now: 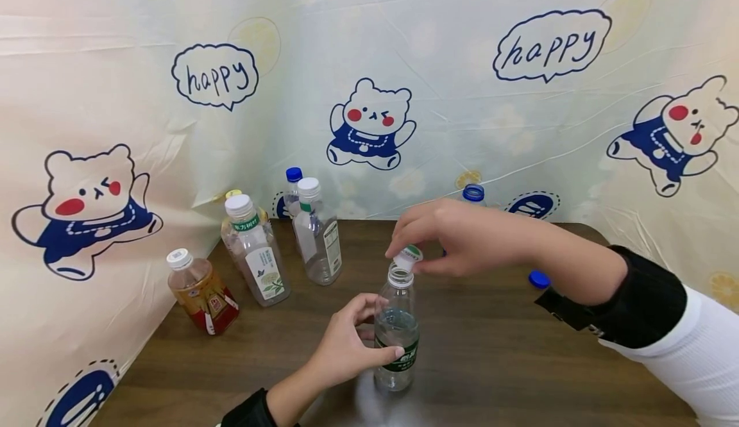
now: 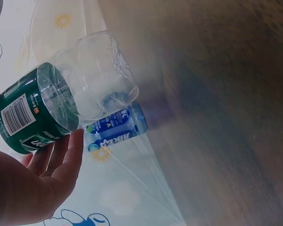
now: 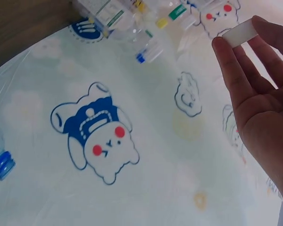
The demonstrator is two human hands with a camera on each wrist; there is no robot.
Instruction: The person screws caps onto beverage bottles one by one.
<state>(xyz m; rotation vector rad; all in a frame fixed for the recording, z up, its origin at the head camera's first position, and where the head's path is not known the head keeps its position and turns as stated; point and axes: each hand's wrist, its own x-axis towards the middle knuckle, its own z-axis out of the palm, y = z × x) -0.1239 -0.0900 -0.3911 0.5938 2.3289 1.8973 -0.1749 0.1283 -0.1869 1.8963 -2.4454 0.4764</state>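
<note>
A clear plastic bottle [image 1: 396, 318] with a dark green label stands upright on the table, its neck uncapped. My left hand [image 1: 352, 343] grips it around the label, thumb in front; in the left wrist view the barcode side of the bottle [image 2: 52, 103] shows between the fingers. Just above the bottle's mouth, my right hand [image 1: 456, 234] pinches a white bottle cap [image 1: 408, 257] with green print on top. The cap is tilted and off the threads. In the right wrist view the same cap [image 3: 240, 33] sits between thumb and fingertips.
Several bottles stand at the left, among them an orange-labelled bottle [image 1: 204, 295] and a white-capped one [image 1: 262, 260]. Behind my right hand is a blue-necked bottle [image 1: 473, 193], mostly hidden. A loose blue cap [image 1: 539, 279] lies on the wooden table [image 1: 491, 363]. A printed cloth hangs behind.
</note>
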